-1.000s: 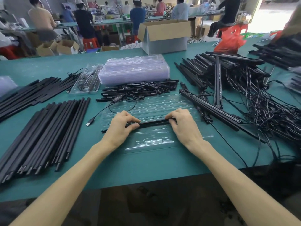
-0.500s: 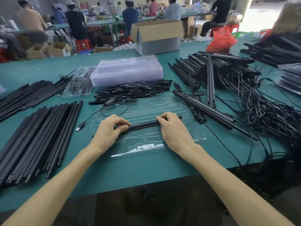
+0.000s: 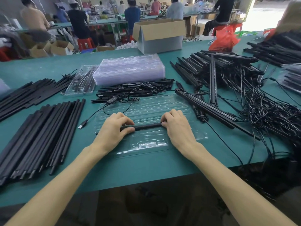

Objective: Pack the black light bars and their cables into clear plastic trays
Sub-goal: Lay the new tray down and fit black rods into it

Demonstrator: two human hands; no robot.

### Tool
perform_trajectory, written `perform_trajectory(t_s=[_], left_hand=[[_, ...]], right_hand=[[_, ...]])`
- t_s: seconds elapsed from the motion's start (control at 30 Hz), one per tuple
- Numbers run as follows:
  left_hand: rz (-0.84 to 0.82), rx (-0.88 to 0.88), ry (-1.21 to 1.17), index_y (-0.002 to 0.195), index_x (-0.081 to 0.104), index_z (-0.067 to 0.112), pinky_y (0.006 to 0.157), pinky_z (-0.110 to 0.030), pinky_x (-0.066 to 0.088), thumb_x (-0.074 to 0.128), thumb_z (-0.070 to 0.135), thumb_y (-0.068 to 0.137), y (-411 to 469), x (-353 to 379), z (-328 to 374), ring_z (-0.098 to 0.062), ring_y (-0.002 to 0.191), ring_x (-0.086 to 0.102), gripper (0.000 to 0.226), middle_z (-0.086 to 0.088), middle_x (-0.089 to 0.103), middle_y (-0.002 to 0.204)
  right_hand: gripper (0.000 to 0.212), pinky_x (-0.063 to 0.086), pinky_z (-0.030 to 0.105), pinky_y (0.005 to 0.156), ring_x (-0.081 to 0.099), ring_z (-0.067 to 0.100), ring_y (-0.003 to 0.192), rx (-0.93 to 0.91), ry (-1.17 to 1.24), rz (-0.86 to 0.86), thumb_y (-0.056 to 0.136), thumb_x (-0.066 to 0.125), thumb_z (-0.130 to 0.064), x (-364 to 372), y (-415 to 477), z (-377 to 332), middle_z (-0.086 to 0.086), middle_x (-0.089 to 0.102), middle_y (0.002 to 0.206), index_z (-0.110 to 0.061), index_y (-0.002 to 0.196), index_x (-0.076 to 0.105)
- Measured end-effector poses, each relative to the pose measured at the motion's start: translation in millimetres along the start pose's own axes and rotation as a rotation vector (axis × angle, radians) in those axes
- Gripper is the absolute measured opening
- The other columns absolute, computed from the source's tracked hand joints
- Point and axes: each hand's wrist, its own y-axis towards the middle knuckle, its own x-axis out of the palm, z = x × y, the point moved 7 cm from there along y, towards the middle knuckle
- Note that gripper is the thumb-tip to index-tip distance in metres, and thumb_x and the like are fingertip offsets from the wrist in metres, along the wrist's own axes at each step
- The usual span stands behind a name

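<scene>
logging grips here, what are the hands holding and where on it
One black bar, lying on the clear tray. The left hand grips its left end, the right hand its right end.

Green tabletop (image 3: 146, 168) with an open cardboard box (image 3: 160, 38) standing at its far edge, flaps raised. Right of the box: a red plastic bag (image 3: 225, 39), with a green basket (image 3: 246, 33) just beyond it. Left of the box, off the tabletop: a red stool (image 3: 85, 43) and smaller open cartons (image 3: 60, 48). Behind the box: people (image 3: 132, 15) at a long workbench (image 3: 105, 22).
</scene>
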Motion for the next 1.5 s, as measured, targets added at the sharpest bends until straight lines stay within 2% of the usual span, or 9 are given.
perform_trajectory(t_s=[0.2, 0.37, 0.5, 0.6, 0.77, 0.87, 1.03, 1.17, 1.5], left_hand=[[0.007, 0.263, 0.330, 0.099, 0.067, 0.009, 0.087, -0.040, 0.046, 0.071, 0.020, 0.093, 0, 0, 32, -0.027, 0.091, 0.058, 0.013, -0.005, 0.062, 0.096], [0.266, 0.316, 0.405, 0.099, 0.066, 0.007, 0.088, -0.037, 0.039, 0.076, 0.014, 0.088, 2, -23, 50, -0.027, 0.093, 0.057, 0.015, -0.006, 0.062, 0.097], [0.608, 0.136, 0.416, 0.111, 0.061, 0.011, 0.092, -0.031, 0.022, 0.069, 0.026, 0.090, 3, -59, 58, -0.024, 0.117, 0.040, 0.027, -0.011, 0.046, 0.122], [0.759, 0.009, 0.160, 0.112, 0.052, 0.009, 0.093, -0.027, 0.028, 0.065, 0.027, 0.092, 0, -76, 60, -0.020, 0.109, 0.040, 0.030, -0.010, 0.040, 0.116], [0.265, -0.391, -0.654, 0.117, 0.054, 0.007, 0.079, -0.033, 0.058, 0.054, 0.031, 0.103, 20, -27, 41, -0.013, 0.090, 0.067, 0.028, -0.010, 0.063, 0.115], [0.063, -0.384, -0.861, 0.115, 0.064, 0.003, 0.064, -0.030, 0.060, 0.051, 0.021, 0.105, 25, -5, 48, -0.016, 0.084, 0.071, 0.025, -0.008, 0.072, 0.102], [0.035, -0.276, -0.679, 0.100, 0.073, 0.004, 0.066, -0.041, 0.059, 0.062, 0.007, 0.098, 26, -13, 46, -0.030, 0.068, 0.068, 0.012, -0.020, 0.074, 0.091], [0.109, -0.198, -0.259, 0.100, 0.076, 0.022, 0.067, -0.025, 0.055, 0.074, 0.014, 0.089, 25, -32, 27, -0.008, 0.067, 0.070, 0.014, 0.012, 0.074, 0.082], [0.033, -0.248, -0.055, 0.101, 0.078, 0.020, 0.091, -0.036, 0.046, 0.083, 0.016, 0.081, 5, -4, -13, -0.020, 0.092, 0.057, 0.021, 0.001, 0.065, 0.093]], right_hand=[[0.015, 0.038, 0.033, 0.092, 0.044, 0.020, 0.104, -0.067, -0.027, -0.041, 0.102, 0.056, -0.015, -2, 5, -5, -0.001, 0.058, 0.108, -0.015, 0.113, 0.066], [0.014, 0.030, 0.030, 0.089, 0.045, 0.020, 0.102, -0.084, -0.101, 0.086, 0.100, 0.057, -0.010, -18, 3, -14, -0.001, 0.058, 0.104, -0.016, 0.108, 0.066], [0.013, 0.039, 0.033, 0.089, 0.044, 0.020, 0.101, -0.052, 0.023, 0.152, 0.100, 0.057, -0.007, -36, 8, -24, 0.004, 0.058, 0.105, -0.009, 0.109, 0.065], [0.011, 0.039, 0.027, 0.082, 0.042, 0.018, 0.101, 0.024, 0.151, 0.168, 0.102, 0.053, -0.012, -44, 9, -30, 0.004, 0.054, 0.107, -0.008, 0.108, 0.062], [0.007, 0.039, 0.029, 0.080, 0.053, 0.018, 0.095, 0.263, 0.612, -0.006, 0.102, 0.054, -0.018, -28, 16, -40, 0.002, 0.061, 0.101, -0.017, 0.098, 0.059], [0.016, 0.043, 0.030, 0.074, 0.058, 0.016, 0.082, 0.298, 0.812, -0.142, 0.100, 0.055, -0.018, -6, 11, -58, 0.001, 0.065, 0.089, -0.006, 0.098, 0.066], [0.023, 0.049, 0.027, 0.056, 0.067, 0.012, 0.073, 0.285, 0.922, -0.224, 0.101, 0.050, -0.015, 6, 2, -66, 0.003, 0.075, 0.089, -0.006, 0.102, 0.072], [0.018, 0.052, 0.026, 0.059, 0.071, 0.009, 0.068, 0.254, 0.854, -0.180, 0.100, 0.056, -0.023, 0, -4, -56, -0.004, 0.075, 0.086, -0.014, 0.098, 0.071], [0.031, 0.041, 0.030, 0.102, 0.044, 0.017, 0.119, 0.027, 0.284, -0.032, 0.103, 0.051, -0.016, -13, -21, -35, 0.002, 0.048, 0.124, -0.010, 0.133, 0.053]])
